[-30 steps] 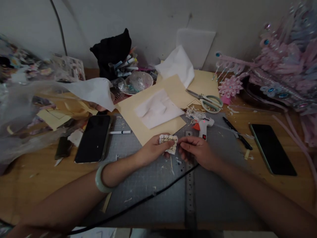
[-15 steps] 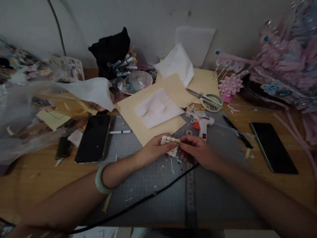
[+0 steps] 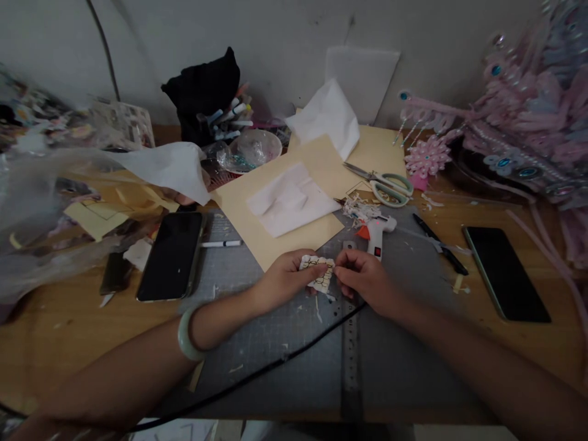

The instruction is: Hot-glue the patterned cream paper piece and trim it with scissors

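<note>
My left hand (image 3: 282,278) and my right hand (image 3: 365,280) meet over the grey cutting mat (image 3: 275,343). Between them is a small white paper piece with dark drawn lines (image 3: 318,273). The left thumb and fingers pinch its left side, and the right fingertips pinch its right edge. A pale green bangle (image 3: 187,334) sits on my left wrist. A white hot glue gun (image 3: 377,231) lies just beyond my right hand, and a black cable (image 3: 257,373) crosses the mat below my arms.
Two dark phones lie flat, one at the left (image 3: 172,254) and one at the right (image 3: 505,272). Scissors (image 3: 383,184), cream card sheets (image 3: 275,208), white tissue (image 3: 289,199), a marker (image 3: 223,244), a black pen (image 3: 438,243), a pink ornament (image 3: 519,122) and a plastic bag (image 3: 41,208) crowd the table.
My right hand has moved left and closed its fingertips on the paper piece's right edge. The piece sits slightly lower and more tilted between both hands.
</note>
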Tool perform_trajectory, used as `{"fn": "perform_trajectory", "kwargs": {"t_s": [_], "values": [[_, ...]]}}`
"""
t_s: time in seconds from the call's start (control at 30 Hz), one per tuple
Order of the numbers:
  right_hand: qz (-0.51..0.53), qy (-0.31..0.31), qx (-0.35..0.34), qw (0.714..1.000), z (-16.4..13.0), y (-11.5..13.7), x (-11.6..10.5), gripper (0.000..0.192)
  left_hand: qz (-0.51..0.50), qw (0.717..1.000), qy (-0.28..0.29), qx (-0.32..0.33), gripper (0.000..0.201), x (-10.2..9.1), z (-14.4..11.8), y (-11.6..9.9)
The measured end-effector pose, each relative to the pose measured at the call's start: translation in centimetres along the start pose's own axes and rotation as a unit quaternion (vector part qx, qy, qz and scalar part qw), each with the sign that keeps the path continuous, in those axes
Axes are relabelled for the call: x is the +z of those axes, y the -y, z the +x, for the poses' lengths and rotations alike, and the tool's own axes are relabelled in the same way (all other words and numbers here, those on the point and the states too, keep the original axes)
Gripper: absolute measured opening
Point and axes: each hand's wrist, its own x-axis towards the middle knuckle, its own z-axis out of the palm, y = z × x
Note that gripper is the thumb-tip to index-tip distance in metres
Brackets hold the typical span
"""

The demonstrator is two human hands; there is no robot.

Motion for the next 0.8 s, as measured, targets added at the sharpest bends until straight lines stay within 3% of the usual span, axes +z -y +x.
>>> {"fn": "perform_trajectory", "kwargs": {"t_s": [0.3, 0.8], "values": [[0.01, 0.015, -0.01, 1.0, 0.03, -0.16, -0.15, 0.013, 0.014, 1.0, -0.008, 0.013, 0.023, -0.17, 0.06, 0.34], [0.134, 0.084, 0.043, 0.987, -0.11, 0.7, -0.53, 0.012, -0.023, 0.999, 0.025, -0.01, 0.024, -0.19, -0.12, 0.05]]}}
